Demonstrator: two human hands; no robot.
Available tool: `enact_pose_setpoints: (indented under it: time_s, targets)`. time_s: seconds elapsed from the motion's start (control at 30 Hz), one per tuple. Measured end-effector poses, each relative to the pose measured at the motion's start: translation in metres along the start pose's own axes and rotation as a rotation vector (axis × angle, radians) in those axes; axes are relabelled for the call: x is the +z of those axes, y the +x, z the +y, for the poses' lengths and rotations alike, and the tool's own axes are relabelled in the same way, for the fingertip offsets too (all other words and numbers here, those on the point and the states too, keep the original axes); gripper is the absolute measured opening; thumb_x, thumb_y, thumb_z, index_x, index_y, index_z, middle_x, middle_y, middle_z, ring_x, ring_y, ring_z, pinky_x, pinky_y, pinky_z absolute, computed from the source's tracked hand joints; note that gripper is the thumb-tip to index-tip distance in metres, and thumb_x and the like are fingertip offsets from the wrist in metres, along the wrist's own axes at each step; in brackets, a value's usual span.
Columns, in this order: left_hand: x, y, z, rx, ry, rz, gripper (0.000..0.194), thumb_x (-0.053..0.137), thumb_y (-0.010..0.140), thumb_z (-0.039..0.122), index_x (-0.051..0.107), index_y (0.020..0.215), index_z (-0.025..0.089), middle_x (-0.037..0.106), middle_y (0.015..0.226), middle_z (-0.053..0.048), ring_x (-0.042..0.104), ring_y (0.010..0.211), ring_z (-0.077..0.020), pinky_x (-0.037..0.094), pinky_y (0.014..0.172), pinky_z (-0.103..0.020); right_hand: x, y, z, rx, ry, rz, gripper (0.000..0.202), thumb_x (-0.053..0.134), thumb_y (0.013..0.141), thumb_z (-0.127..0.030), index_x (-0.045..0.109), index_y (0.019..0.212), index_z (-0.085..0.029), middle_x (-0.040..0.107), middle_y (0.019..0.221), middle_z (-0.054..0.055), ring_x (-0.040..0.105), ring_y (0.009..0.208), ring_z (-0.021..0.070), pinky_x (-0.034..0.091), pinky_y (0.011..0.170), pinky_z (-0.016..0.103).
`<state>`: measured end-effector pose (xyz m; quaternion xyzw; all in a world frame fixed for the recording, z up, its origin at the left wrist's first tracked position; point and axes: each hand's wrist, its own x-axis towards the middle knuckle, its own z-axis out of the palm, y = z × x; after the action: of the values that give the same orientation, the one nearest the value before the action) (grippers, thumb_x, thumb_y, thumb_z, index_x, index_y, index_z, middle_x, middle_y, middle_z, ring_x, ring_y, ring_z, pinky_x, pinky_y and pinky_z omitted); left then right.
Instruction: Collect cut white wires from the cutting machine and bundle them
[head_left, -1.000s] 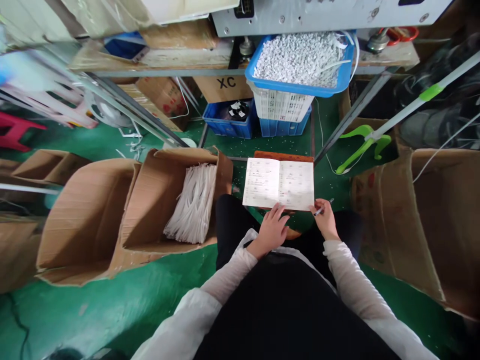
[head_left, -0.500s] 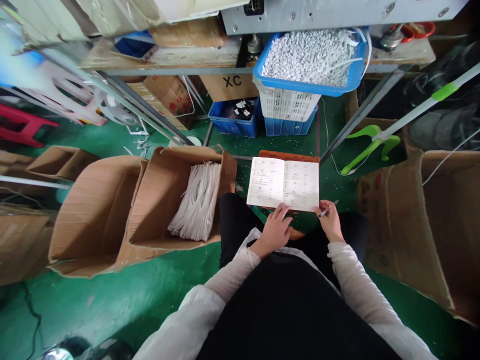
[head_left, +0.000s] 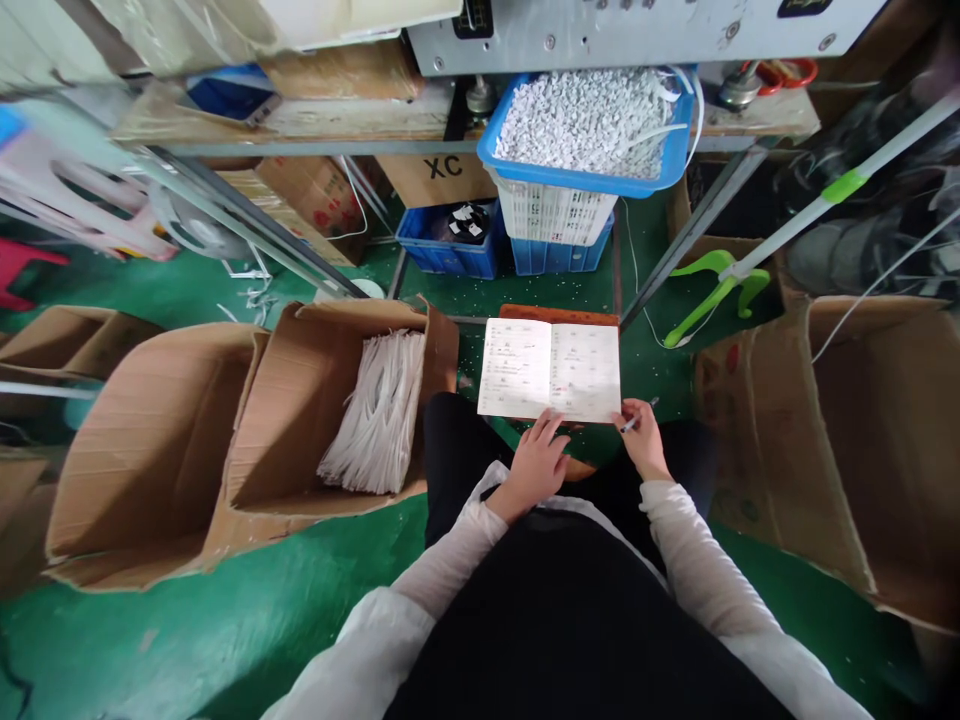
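Note:
An open notebook [head_left: 517,365] with handwritten lines on both pages lies in front of my knees, over a reddish-brown surface [head_left: 559,314] that shows along its far edge. My left hand [head_left: 536,465] touches the notebook's near edge by the centre fold, its fingers stretched out and slightly apart. At the near right corner, my right hand [head_left: 643,440] is closed around a slim pen [head_left: 630,424] that points out between the fingers. Its fingertips meet the page corner.
Left of my legs, a cardboard box [head_left: 281,400] holds a bundle of white strips [head_left: 379,410]. Another cardboard box [head_left: 780,450] stands to the right. Ahead, a blue basket [head_left: 487,150] full of small white pieces sits under a metal machine [head_left: 645,35]. A green-footed stand [head_left: 705,300] is nearby.
My view has turned slightly to the right, so the surroundings sit further left. Both hands keep their places at the notebook, and the pen stays in my right hand.

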<state>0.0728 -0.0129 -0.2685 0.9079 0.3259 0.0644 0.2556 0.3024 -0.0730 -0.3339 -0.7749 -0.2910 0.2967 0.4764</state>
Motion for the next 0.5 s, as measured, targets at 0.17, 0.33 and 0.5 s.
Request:
enact_pose_setpoints:
  time_s: [0.17, 0.33, 0.5]
  targets:
    - [-0.0012, 0.0019, -0.0020, -0.008, -0.008, 0.017, 0.026, 0.055, 0.090, 0.020, 0.063, 0.115, 0.019, 0.046, 0.154, -0.010, 0.031, 0.149, -0.0319, 0.044, 0.109, -0.052, 0.0001, -0.0007, -0.0017, -0.020, -0.009, -0.004, 0.044, 0.070, 0.077, -0.050, 0.057, 0.106, -0.021, 0.069, 0.103, 0.012, 0.067, 0.096, 0.0273, 0.054, 0.089, 0.045]
    - [-0.0020, 0.0033, -0.0021, 0.002, -0.017, 0.035, 0.024, 0.057, 0.090, 0.019, 0.064, 0.112, 0.019, 0.050, 0.151, -0.011, 0.033, 0.147, -0.0309, 0.044, 0.110, -0.052, 0.0005, -0.0003, 0.0000, -0.026, -0.005, -0.004, 0.043, 0.069, 0.077, -0.050, 0.056, 0.106, -0.021, 0.069, 0.102, 0.012, 0.067, 0.093, 0.0269, 0.054, 0.089, 0.045]
    - [-0.0022, 0.0039, -0.0048, 0.013, -0.020, 0.071, 0.020, 0.057, 0.090, 0.018, 0.064, 0.109, 0.020, 0.054, 0.148, -0.009, 0.038, 0.144, -0.0296, 0.046, 0.108, -0.051, 0.0001, 0.0000, 0.0001, -0.022, 0.002, -0.013, 0.042, 0.069, 0.077, -0.047, 0.056, 0.108, -0.021, 0.068, 0.102, 0.012, 0.067, 0.095, 0.0266, 0.054, 0.089, 0.045]
